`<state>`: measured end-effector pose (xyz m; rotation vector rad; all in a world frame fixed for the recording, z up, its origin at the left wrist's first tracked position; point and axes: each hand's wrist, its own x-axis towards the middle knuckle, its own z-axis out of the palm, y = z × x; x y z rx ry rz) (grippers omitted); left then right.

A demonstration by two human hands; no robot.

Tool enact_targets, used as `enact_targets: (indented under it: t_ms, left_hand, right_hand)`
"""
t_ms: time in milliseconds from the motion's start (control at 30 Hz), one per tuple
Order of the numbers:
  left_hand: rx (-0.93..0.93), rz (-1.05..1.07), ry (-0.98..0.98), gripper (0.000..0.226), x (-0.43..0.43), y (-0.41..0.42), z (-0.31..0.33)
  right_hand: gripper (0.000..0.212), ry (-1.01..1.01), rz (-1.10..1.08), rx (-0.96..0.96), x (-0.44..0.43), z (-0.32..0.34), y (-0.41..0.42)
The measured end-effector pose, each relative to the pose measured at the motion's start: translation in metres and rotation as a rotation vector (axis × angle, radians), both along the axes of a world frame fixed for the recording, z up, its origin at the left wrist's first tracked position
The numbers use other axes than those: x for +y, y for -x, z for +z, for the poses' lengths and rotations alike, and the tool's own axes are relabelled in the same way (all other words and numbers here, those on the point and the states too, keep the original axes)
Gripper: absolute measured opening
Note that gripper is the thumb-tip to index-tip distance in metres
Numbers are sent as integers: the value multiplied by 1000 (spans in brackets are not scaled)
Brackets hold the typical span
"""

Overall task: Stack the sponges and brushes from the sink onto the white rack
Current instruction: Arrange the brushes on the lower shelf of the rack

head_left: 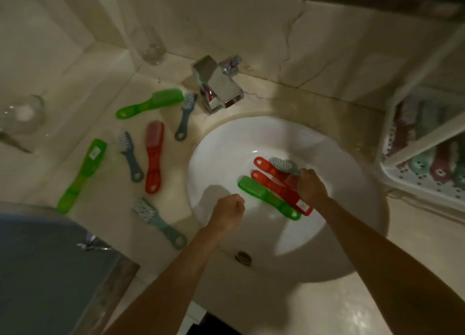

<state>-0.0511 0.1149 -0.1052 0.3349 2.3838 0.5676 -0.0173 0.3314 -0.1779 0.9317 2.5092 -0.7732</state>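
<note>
In the white sink point(327, 246) lie a green brush point(266, 200), two red brushes point(266, 167) and a small grey-blue brush point(283, 164), bunched together. My right hand point(310, 188) reaches down onto this bunch and its fingers curl over the red and grey-blue brushes. My left hand point(229, 212) hovers over the sink's left side as a closed fist holding nothing. The white rack point(422, 183) stands at the right edge with several brushes lying in it.
On the counter left of the sink lie several brushes: two green point(151, 103), one red point(154, 156) and three grey-blue point(159, 224). A chrome tap point(217, 85) stands behind the sink. Two clear glasses point(151, 47) stand near the wall. A blue-grey surface point(50, 271) lies at bottom left.
</note>
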Motion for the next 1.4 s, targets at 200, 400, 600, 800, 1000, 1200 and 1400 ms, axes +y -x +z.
enact_targets:
  t_ms: [200,400,600,800,1000,1200,1400]
  left_hand:
    - [-10,21,-10,32,0,12,-11]
    - [-10,-38,-13,52,7,15,-12]
    - [-26,-72,-40,65,20,15,-15]
    - [-48,-50,-64,32,30,18,-15]
    - [59,-19,-123,27,27,27,7]
    - [137,118,-214,26,1,38,51]
    - [391,519,-303,20,-68,66,76]
  right_hand:
    - [28,-52,30,-46,13,-20,16]
    - [26,-71,-50,-59,21,-18,23]
    - [23,-67,-30,-113,25,-18,24]
    - [27,-62,-9,-139,27,-9,20]
    - [21,-93,-40,-15,16,32,-3]
    - [23,-40,-43,157,-39,89,-3]
    - [11,45,132,321,-119,129,18]
